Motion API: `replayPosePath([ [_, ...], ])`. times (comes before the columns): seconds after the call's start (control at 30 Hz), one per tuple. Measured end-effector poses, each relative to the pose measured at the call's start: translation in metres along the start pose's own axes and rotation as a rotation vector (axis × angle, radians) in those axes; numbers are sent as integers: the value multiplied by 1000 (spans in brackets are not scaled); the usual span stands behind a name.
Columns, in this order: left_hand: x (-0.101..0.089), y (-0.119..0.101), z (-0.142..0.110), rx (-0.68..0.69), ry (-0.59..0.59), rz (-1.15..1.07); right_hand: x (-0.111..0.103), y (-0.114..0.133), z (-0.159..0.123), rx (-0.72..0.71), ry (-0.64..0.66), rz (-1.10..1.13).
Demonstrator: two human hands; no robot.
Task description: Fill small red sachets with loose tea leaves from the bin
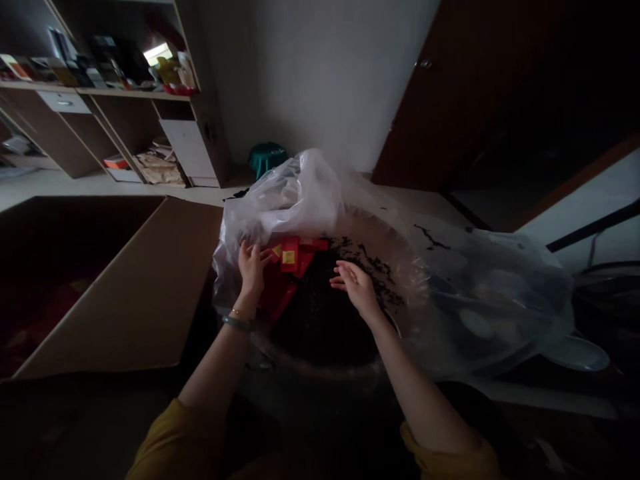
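One shelving unit stood far beyond and left of the left hand. Nearer on that side, one open cardboard box had a broad flap slanting between its inside and the hand. Clear plastic rose crumpled just beyond the left hand and spread past the right hand. One dark loose heap lay below and between the two hands. One green bin stood beyond them. At least three overlapping red packets lay just right of the left hand, which was open, contact unclear; the right was open, fingers slightly bent, above the heap.
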State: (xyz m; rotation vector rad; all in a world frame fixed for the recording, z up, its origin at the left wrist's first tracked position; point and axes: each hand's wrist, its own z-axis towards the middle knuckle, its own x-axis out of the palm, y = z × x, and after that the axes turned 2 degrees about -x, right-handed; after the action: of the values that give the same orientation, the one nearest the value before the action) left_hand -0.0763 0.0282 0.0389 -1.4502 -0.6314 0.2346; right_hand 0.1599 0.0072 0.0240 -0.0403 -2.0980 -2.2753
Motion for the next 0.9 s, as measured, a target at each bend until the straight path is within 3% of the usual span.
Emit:
replayPosePath([
  [0.07,-13,1,-3,141,100,415,-2,-3,-4,16,33,-23],
  [0.2,-30,6,-31,411,514,1308,-4,-8,-15,38,122,-98],
  [0.27,-32,9,-44,442,699,1537,-5,-8,-21,42,151,-125],
  [0.37,-32,15,-54,391,830,1737,-8,-7,-28,49,181,-151],
  [0.63,-32,20,-54,362,846,1773,-26,-9,-37,28,151,-193],
  [0.9,-32,15,-60,289,676,1781,-26,-9,-44,-9,154,-218],
])
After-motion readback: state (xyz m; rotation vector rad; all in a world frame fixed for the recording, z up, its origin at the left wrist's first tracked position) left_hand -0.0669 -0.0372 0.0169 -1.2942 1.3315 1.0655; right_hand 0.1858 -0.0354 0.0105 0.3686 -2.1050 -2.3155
